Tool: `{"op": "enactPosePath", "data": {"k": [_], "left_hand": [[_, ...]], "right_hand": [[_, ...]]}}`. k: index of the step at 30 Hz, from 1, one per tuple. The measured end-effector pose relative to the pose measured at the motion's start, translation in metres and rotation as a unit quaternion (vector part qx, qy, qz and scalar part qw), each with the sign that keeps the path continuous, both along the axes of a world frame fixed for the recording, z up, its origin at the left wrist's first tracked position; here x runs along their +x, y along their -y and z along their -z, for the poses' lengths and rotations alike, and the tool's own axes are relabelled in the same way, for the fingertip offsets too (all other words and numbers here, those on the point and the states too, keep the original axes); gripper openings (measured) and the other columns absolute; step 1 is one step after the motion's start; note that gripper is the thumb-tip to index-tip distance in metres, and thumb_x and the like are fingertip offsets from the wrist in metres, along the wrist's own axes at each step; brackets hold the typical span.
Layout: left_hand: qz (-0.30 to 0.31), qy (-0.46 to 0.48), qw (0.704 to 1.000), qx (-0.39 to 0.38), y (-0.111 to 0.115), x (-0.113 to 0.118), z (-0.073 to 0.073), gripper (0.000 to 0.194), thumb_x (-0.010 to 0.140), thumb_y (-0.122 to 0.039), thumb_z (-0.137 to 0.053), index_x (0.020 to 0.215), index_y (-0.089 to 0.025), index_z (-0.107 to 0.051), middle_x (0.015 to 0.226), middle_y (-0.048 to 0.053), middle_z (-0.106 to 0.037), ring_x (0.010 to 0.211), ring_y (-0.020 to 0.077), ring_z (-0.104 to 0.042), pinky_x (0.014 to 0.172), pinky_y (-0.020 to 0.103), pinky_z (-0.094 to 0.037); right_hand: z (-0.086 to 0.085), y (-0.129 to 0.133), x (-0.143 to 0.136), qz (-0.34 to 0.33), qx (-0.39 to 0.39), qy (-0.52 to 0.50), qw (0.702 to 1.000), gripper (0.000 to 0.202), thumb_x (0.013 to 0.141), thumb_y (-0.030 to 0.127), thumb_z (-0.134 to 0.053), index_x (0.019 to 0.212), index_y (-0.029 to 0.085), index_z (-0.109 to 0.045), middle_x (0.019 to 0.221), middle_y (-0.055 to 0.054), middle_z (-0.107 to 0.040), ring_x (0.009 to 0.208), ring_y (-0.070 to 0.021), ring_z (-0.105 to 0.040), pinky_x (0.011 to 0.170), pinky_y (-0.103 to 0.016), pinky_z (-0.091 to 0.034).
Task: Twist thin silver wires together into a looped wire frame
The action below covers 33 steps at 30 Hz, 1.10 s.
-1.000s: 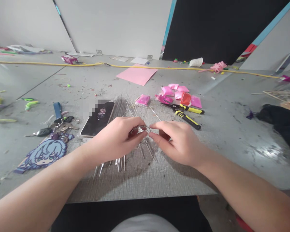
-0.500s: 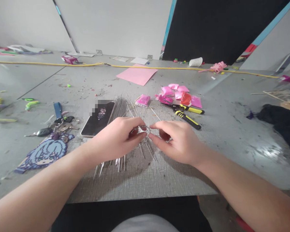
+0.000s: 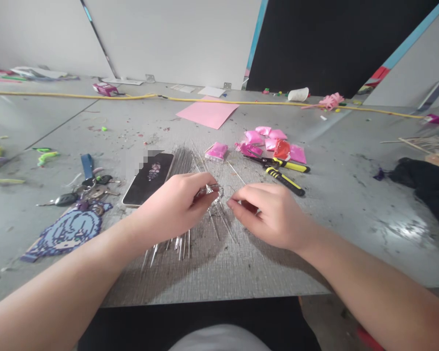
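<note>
Between the thumb and forefinger of my left hand (image 3: 185, 202) is a bent piece of silvery wire (image 3: 220, 189), its looped end sticking out to the right. My right hand (image 3: 269, 209) is just right of it, thumb and forefinger pinched together; whether a wire end is between them is too small to tell. Under and around my left hand lies a bundle of straight metal wires (image 3: 181, 163), with several loose wires (image 3: 219, 217) fanned toward the front. Pliers with yellow-and-black handles (image 3: 285, 180) lie open beyond my right hand.
A phone (image 3: 149, 178) lies left of the wires, with keys (image 3: 95, 192) and a blue pixel-pattern charm (image 3: 71, 229) farther left. Pink packets (image 3: 254, 138) and a red packet (image 3: 281, 149) sit behind the pliers. A yellow cord (image 3: 205, 101) crosses the table's back, beyond a pink sheet (image 3: 208, 113).
My hands have drawn slightly apart. My left hand moved a little left with the wire, and my right thumb and forefinger closed together.
</note>
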<state>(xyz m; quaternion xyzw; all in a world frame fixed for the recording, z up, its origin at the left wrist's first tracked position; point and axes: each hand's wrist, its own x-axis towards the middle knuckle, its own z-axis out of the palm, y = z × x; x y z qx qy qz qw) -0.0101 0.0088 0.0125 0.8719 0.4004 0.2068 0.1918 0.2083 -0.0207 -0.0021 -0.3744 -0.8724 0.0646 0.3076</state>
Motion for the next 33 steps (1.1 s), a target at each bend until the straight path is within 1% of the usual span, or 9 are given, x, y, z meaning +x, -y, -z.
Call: {"op": "enactPosePath", "data": {"k": [5, 11, 16, 20, 28, 33], "left_hand": [[0.012, 0.003, 1.000, -0.003, 0.0000, -0.0004, 0.0005, 0.010, 0.096, -0.024, -0.052, 0.090, -0.019, -0.058, 0.070, -0.004, -0.055, 0.061, 0.0100, -0.046, 0.059, 0.024, -0.035], [0.031, 0.012, 0.999, -0.008, -0.0005, 0.0001, 0.0003, 0.011, 0.097, -0.022, -0.050, 0.091, -0.018, -0.058, 0.075, -0.002, -0.058, 0.066, 0.0103, -0.050, 0.062, 0.024, -0.036], [0.037, -0.005, 0.999, -0.005, -0.0004, 0.0001, 0.0008, 0.009, 0.096, -0.022, -0.051, 0.093, -0.019, -0.059, 0.074, -0.002, -0.057, 0.064, 0.0107, -0.048, 0.061, 0.025, -0.035], [0.041, -0.019, 0.999, -0.004, 0.0008, 0.0001, 0.0002, 0.009, 0.096, -0.022, -0.051, 0.092, -0.019, -0.058, 0.072, -0.002, -0.055, 0.063, 0.0108, -0.047, 0.060, 0.025, -0.035], [0.043, -0.045, 0.998, 0.012, 0.0006, -0.0003, -0.0001, 0.011, 0.097, -0.023, -0.049, 0.092, -0.018, -0.057, 0.072, -0.001, -0.053, 0.064, 0.0124, -0.048, 0.060, 0.027, -0.034], [0.056, -0.077, 0.995, 0.027, 0.0002, 0.0003, 0.0011, 0.014, 0.097, -0.024, -0.047, 0.087, -0.018, -0.055, 0.068, -0.001, -0.050, 0.061, 0.0131, -0.046, 0.058, 0.028, -0.033]], "right_hand": [[0.0004, 0.0009, 0.0001, -0.001, -0.009, 0.013, 1.000, 0.024, 0.097, 0.027, -0.053, 0.076, 0.015, -0.057, 0.064, 0.002, -0.049, 0.061, -0.0107, -0.043, 0.059, -0.026, -0.033], [-0.0004, -0.0001, -0.0004, 0.006, -0.019, 0.018, 1.000, 0.022, 0.096, 0.028, -0.053, 0.080, 0.015, -0.059, 0.065, 0.002, -0.050, 0.060, -0.0107, -0.045, 0.059, -0.026, -0.033], [0.0017, -0.0025, -0.0014, 0.023, -0.070, 0.058, 0.996, 0.023, 0.097, 0.033, -0.053, 0.086, 0.015, -0.061, 0.069, 0.000, -0.055, 0.063, -0.0127, -0.050, 0.062, -0.027, -0.034], [0.0016, -0.0029, -0.0021, 0.027, -0.094, 0.089, 0.991, 0.026, 0.098, 0.036, -0.051, 0.084, 0.016, -0.060, 0.069, -0.001, -0.056, 0.065, -0.0141, -0.051, 0.063, -0.028, -0.035], [0.0022, 0.0007, -0.0007, 0.011, -0.086, 0.102, 0.991, 0.025, 0.098, 0.036, -0.050, 0.084, 0.016, -0.059, 0.071, -0.001, -0.056, 0.068, -0.0144, -0.052, 0.065, -0.028, -0.035], [0.0025, 0.0015, -0.0007, -0.004, -0.087, 0.120, 0.989, 0.026, 0.099, 0.035, -0.049, 0.086, 0.016, -0.060, 0.074, -0.002, -0.060, 0.071, -0.0161, -0.054, 0.067, -0.029, -0.037]]}}
